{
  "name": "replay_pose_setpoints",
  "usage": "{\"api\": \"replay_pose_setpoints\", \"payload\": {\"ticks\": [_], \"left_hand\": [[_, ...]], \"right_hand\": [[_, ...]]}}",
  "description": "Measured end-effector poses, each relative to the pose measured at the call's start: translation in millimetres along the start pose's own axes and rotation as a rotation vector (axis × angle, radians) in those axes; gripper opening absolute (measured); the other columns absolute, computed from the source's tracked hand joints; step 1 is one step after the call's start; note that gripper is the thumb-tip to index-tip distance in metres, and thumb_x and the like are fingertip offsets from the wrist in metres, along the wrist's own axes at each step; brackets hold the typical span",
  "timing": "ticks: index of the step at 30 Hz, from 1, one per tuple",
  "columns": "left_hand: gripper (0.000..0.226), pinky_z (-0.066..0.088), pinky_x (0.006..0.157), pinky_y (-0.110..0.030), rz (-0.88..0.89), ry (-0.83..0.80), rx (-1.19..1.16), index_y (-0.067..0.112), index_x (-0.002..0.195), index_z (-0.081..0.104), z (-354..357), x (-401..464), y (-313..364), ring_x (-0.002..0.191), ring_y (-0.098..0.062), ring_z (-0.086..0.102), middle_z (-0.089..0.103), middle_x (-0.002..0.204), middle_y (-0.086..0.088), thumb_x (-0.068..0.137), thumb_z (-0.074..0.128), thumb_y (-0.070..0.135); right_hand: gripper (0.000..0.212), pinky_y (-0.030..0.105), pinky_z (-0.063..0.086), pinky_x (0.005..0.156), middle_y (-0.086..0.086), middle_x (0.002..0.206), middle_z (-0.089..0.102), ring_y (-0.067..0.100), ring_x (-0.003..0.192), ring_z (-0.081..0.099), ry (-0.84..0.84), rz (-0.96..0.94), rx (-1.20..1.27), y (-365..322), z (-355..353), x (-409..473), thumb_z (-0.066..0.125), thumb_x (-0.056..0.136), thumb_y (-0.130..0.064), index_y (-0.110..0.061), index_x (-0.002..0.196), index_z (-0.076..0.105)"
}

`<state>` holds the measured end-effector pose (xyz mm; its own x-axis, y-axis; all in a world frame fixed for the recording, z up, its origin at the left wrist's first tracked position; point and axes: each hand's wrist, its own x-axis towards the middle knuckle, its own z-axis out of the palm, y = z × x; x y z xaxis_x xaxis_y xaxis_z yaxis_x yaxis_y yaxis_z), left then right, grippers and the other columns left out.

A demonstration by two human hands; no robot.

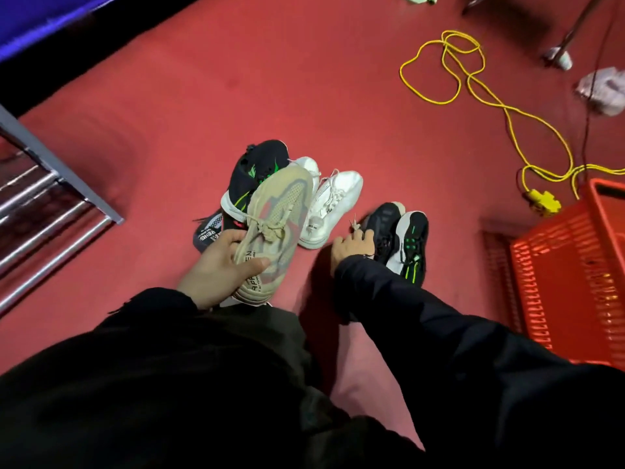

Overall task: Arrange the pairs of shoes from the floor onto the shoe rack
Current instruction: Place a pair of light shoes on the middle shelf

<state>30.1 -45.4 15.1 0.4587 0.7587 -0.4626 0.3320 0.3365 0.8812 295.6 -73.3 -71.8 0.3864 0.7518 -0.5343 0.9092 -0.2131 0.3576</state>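
Note:
My left hand (216, 265) grips a beige knit sneaker (275, 228) at its heel end and holds it above the red floor. Behind it lie a black sneaker with green stripes (257, 170), a white sneaker (333, 208) and a dark shoe with white lettering (208, 231). My right hand (351, 247) rests on a dark grey sneaker (384, 228); its fingers are partly hidden, so the grip is unclear. Beside that one lies a black and white sneaker with green marks (412, 247). The metal shoe rack (50, 198) stands at the left edge.
A red plastic basket (571, 275) stands at the right. A yellow cable (490, 96) loops over the floor at the back right, ending in a yellow plug block (542, 201). Crumpled cloth (602, 91) and a stand leg (559, 55) lie far right.

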Motion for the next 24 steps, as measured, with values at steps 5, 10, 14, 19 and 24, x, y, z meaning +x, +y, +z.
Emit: {"api": "replay_pose_setpoints", "payload": {"ticks": [5,10,14,19,24], "left_hand": [[0.038,0.053,0.092,-0.037,-0.035,0.036,-0.055,0.013,0.120,0.052,-0.3,-2.7,-10.4,0.094,-0.017,0.069,0.073,0.107,-0.009,0.089,0.074,0.007],[0.036,0.055,0.080,-0.021,-0.054,0.053,-0.075,0.013,0.119,0.051,0.3,-3.7,-13.4,0.092,-0.014,0.070,0.074,0.107,-0.005,0.091,0.071,0.005],[0.036,0.053,0.092,-0.034,-0.045,0.073,-0.066,0.016,0.120,0.051,-3.3,-3.0,-14.4,0.098,-0.017,0.071,0.074,0.111,-0.005,0.092,0.072,0.010],[0.033,0.055,0.096,-0.039,-0.031,0.083,-0.086,0.021,0.117,0.052,-0.1,-0.4,-10.2,0.102,-0.018,0.073,0.074,0.112,-0.003,0.092,0.072,0.012],[0.037,0.054,0.092,-0.040,-0.008,0.204,-0.174,0.022,0.115,0.054,-4.1,1.5,-5.1,0.101,-0.020,0.072,0.074,0.110,-0.003,0.085,0.077,0.025]], "right_hand": [[0.036,0.045,0.028,0.106,0.005,0.134,0.063,0.029,0.129,0.045,0.090,0.046,0.079,-2.8,7.5,6.7,0.050,0.092,-0.030,-0.025,0.125,0.064],[0.032,0.040,0.034,0.102,0.009,0.119,0.069,0.029,0.117,0.058,0.154,0.148,0.325,1.4,3.2,10.9,0.060,0.083,-0.027,-0.016,0.112,0.068],[0.028,0.040,0.035,0.095,0.008,0.102,0.072,0.031,0.106,0.062,0.199,0.215,0.498,6.0,4.5,10.1,0.058,0.074,-0.029,-0.019,0.096,0.072],[0.018,0.036,0.049,0.085,0.000,0.092,0.075,0.030,0.094,0.067,0.476,0.392,1.074,2.8,-49.9,-3.2,0.057,0.081,-0.022,-0.029,0.078,0.073],[0.037,0.025,0.051,0.068,-0.012,0.071,0.067,0.009,0.065,0.057,0.631,0.203,1.746,-9.8,-130.7,-33.2,0.048,0.080,0.000,-0.024,0.065,0.072]]}}
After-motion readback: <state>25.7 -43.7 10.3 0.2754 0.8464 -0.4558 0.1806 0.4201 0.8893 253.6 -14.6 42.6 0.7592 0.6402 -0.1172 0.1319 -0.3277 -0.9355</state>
